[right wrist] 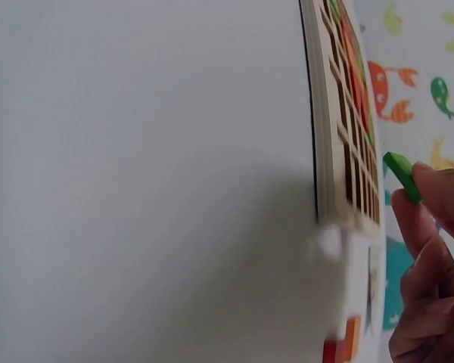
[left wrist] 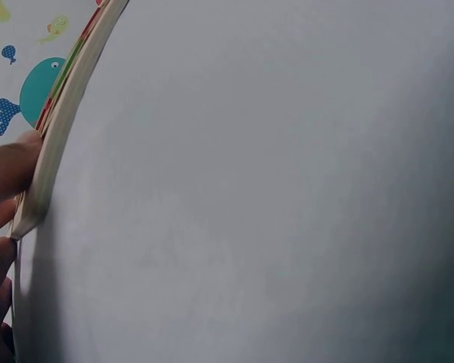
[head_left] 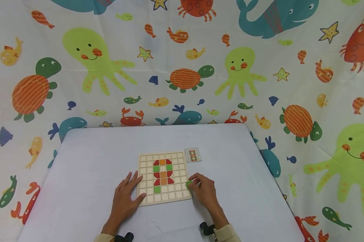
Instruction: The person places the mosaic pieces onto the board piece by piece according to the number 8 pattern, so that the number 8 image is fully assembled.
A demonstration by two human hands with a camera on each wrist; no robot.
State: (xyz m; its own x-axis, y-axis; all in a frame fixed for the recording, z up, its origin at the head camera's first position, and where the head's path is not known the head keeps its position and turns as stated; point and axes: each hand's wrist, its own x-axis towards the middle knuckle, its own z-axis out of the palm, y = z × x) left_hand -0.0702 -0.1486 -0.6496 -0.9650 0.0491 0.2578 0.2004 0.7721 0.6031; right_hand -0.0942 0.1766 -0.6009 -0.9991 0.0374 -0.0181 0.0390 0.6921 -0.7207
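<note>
A wooden grid board point(head_left: 177, 194) lies on the white table. Several red, orange and green tiles fill its middle columns, the nearest being a green square tile point(head_left: 157, 189). My left hand point(head_left: 125, 195) rests at the board's left side, fingers spread, with fingertips and thumb on the rim. Its fingers point(left wrist: 11, 170) also touch the board's edge point(left wrist: 69, 98) in the left wrist view. Between thumb and finger my right hand point(head_left: 204, 190) pinches a small green tile point(right wrist: 402, 177), held above the board's right edge. The right wrist view shows that tile tilted and off the board.
A small pattern card point(head_left: 193, 155) with a matching coloured grid lies beyond the board's right corner. Loose red and orange tiles point(right wrist: 351, 339) lie on the table near my right hand, mostly hidden in the head view. A sea-animal printed cloth point(head_left: 157, 67) hangs behind the table point(head_left: 97, 158).
</note>
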